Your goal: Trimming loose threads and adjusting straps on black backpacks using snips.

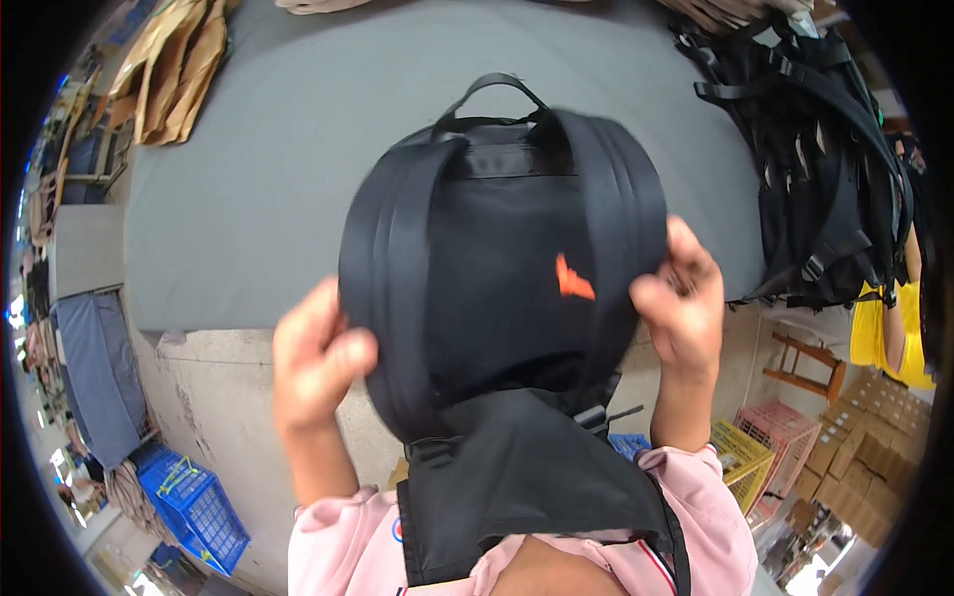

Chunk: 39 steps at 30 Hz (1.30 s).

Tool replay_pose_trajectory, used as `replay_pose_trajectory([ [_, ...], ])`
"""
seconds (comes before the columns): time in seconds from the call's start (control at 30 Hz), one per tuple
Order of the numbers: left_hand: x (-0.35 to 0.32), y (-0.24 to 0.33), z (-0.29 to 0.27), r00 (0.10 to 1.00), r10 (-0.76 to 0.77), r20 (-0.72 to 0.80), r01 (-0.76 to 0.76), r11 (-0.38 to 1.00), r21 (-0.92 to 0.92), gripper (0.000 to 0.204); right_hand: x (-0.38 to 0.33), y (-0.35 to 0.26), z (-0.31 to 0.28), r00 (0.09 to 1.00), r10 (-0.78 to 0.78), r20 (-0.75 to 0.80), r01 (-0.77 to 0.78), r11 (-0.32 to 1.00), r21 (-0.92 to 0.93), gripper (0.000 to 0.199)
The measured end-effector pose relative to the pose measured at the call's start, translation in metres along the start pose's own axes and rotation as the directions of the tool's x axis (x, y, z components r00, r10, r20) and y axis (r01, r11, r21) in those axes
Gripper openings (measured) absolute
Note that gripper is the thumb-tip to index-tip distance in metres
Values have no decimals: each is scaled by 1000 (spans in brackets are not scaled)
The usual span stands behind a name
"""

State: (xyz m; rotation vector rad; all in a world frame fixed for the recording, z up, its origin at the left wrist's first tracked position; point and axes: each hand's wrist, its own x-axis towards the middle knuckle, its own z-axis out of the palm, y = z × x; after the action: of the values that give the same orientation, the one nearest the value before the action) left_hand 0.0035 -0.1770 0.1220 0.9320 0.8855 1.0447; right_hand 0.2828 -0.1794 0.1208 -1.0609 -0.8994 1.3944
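Observation:
A black backpack is held up in front of me over the near edge of the grey table. Its two padded shoulder straps face me, and a loop handle stands up at its top. A small orange piece shows on the back panel between the straps. My left hand is closed on the left side edge, thumb towards me and the other fingers partly hidden. Opposite it, my right hand pinches the right side edge. Both hands are slightly blurred. Black fabric lies below the backpack, against my chest.
The grey table spreads beyond the backpack. Several black bags are heaped at its right, and brown paper lies far left. Blue, yellow and pink crates stand on the floor. A person in yellow is at the right.

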Motion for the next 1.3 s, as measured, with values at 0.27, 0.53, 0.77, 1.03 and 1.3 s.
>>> replay_pose_trajectory([
  [0.27, 47, -87, -10, 970, -195, -142, 197, 980, 0, 14, -6, 62, 20, 900, -434, -47, 220, 542, -811, 53],
  [0.53, 39, -60, 14, 966, -168, -195, 171, 985, -4, 21, -4, 66, 48, 878, -399, 263, 464, 577, -672, 40],
  [0.77, -17, -82, 28, 968, -171, -183, 183, 982, 51, 36, 0, 70, 63, 952, -218, 215, 298, 818, -493, 48],
  [1.03, -63, -82, 59, 787, 575, 223, -487, 358, 797, 29, 4, 114, 44, 892, 210, 399, -176, 977, -122, 22],
  [1.3, -59, -90, 43, 898, 404, 171, -405, 615, 677, 25, -54, 46, 15, 985, -108, 133, 161, 849, -502, 15],
])
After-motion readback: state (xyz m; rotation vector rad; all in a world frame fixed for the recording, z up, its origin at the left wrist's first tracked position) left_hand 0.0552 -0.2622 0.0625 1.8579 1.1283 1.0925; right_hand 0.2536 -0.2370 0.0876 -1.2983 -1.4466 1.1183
